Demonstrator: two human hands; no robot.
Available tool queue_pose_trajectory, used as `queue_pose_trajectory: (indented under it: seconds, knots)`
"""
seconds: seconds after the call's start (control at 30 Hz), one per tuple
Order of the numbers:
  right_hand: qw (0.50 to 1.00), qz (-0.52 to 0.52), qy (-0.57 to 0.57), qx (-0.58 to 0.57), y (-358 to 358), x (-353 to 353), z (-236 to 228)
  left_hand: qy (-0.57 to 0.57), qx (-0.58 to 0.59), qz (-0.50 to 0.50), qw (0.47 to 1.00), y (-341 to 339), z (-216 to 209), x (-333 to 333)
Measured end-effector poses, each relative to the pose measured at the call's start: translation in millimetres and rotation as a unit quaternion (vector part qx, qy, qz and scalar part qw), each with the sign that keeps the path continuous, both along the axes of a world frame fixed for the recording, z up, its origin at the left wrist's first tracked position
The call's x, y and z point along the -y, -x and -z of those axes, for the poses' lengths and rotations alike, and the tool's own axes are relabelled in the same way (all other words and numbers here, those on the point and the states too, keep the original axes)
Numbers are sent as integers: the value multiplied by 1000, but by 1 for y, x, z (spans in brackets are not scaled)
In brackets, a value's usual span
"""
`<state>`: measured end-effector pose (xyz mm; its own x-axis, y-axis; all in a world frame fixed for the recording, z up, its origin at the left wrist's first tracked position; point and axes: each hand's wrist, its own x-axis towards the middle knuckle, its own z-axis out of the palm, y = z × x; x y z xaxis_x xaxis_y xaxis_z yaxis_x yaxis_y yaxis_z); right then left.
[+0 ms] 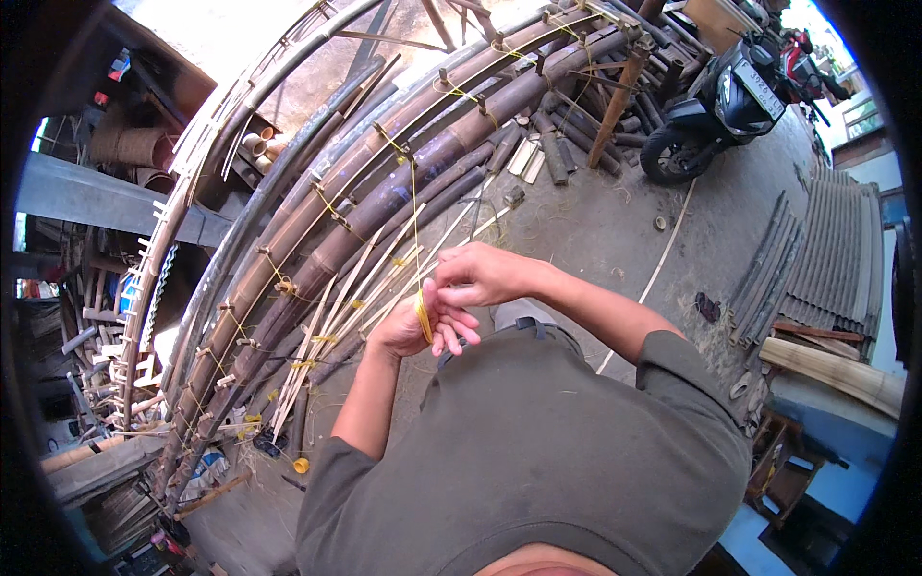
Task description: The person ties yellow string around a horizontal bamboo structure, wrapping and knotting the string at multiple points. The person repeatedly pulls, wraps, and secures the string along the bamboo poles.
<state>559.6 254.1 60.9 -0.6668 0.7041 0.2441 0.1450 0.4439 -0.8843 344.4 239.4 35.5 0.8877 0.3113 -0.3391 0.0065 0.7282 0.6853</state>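
In front of my chest, my left hand [423, 328] is turned palm up, its fingers stretched and loosely spread. Yellow string [423, 317] is looped round its palm. From there a single strand rises to a lashing on the long brown bamboo poles [384, 204]. My right hand [483, 273] is bent over the left one, its fingers drawn together close to the left thumb and the loops. Whatever lies between the right fingertips is hidden. Thin pale bamboo strips [336, 317] lie just beyond my left hand, beside the poles.
Long poles curve across the left and far side, tied with yellow string and small pegs. Cut bamboo pieces [552, 154] lie beyond my hands. A parked motorcycle [735, 101] stands far right. Corrugated sheets [831, 250] lean at the right. A yellow roll [302, 466] rests on the floor.
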Motion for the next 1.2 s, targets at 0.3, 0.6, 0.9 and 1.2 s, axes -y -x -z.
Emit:
queue_pose_trajectory:
  seconds: [0.3,0.6,0.9,1.2]
  knots:
    - [995,-20,101,-6,20,-9,-9,29,77,-120,989,10,30,2]
    - [987,106,105,57,33,-43,18,-163,-185,-239,939,5,1,23]
    - [919,-103,-346,160,42,-48,-19,233,152,-276,920,35,8,4]
    - [993,13,68,94,76,-80,37,-10,-9,-612,791,18,17,-7]
